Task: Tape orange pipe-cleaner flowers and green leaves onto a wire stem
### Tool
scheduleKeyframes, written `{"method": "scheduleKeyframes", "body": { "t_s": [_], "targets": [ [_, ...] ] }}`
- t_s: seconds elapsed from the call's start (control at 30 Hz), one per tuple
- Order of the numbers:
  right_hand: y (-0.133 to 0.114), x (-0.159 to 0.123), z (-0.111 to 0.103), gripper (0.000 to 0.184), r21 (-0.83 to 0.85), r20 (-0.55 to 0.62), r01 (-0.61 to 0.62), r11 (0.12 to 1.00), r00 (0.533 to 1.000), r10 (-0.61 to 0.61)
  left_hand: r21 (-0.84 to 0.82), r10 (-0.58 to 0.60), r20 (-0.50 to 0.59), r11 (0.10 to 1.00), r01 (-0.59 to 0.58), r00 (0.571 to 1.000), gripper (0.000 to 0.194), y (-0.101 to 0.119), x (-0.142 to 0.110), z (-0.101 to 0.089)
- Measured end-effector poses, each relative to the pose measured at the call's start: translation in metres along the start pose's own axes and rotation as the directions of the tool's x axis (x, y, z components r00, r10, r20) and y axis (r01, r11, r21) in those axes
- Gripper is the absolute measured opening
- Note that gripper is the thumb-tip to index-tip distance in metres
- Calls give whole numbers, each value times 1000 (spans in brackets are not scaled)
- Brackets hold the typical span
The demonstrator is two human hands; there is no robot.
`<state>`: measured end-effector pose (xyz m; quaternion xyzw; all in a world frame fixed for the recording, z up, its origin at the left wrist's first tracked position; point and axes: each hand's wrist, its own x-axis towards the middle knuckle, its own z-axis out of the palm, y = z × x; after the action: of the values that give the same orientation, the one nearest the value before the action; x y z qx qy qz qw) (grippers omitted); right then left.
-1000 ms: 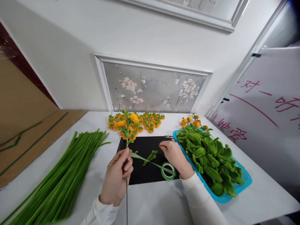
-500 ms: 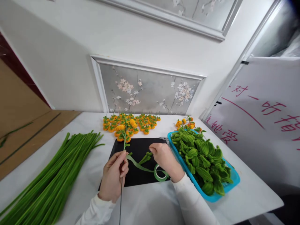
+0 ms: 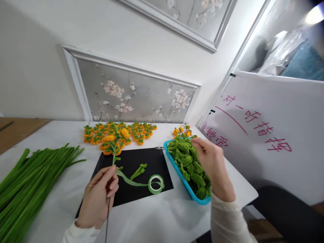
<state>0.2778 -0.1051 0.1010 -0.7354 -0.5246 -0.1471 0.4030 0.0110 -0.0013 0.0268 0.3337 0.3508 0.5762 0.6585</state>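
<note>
Head view: green stalks lie leftmost on the counter. My left grip is pinched on an upright flower stem; tape runs right to its roll. Above leaves in a blue basket hangs my right grip, whether closed I cannot tell.

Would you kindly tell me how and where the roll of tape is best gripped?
The roll of tape is probably best pinched across its near rim, through the open hole, coming from the near side: it seems to lie flat, and its strip leads off to the left hand, away from that rim.
</note>
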Motion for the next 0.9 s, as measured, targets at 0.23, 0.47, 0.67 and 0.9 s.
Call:
{"method": "scheduleKeyframes", "body": {
  "t_s": [0.23, 0.47, 0.67, 0.9],
  "targets": [
    [46, 9, -20, 36, -422, 374, 364, 830, 904, -206, -7, -61, 23, 998, 61, 998, 17, 1, 2, -3],
    [42, 2, -15, 21, -518, 413, 401, 756, 891, -190, -33, -68, 19, 997, 69, 997, 16, 2, 4, -3],
    [42, 5, -22, 18, -277, 130, 271, 922, 961, -244, -19, -70, 57, 997, 72, 996, 19, 2, -2, -1],
    [-61, -21, 51, 10, 767, 177, -169, 619, 983, 49, -31, -65, 114, 997, 69, 991, 19, 2, -15, 0]
  ]
}}
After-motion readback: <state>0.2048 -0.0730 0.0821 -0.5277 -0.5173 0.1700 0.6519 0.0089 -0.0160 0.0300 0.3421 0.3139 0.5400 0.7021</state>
